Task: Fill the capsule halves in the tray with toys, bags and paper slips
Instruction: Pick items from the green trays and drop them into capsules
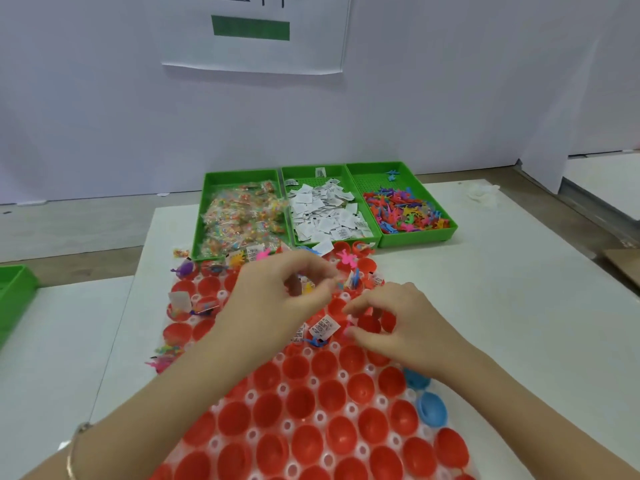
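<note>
A clear tray (351, 408) holds many red capsule halves (332, 394) and two blue ones (431, 408). Halves in the far rows hold toys, bags and paper slips (323, 328). My left hand (277, 296) hovers over the far middle of the tray, its curled fingers pinching a small bundle of colourful items. My right hand (391, 323) lies just right of it, fingers curled low over a red half; what it holds is hidden. Three green bins behind the tray carry candy bags (239, 216), paper slips (325, 213) and plastic toys (405, 209).
A few loose toys (164, 358) lie on the white table left of the tray. Another green bin (15, 296) sits at the left edge. A white wall with a paper sign (252, 32) stands behind the bins. Crumpled white material (483, 195) lies far right.
</note>
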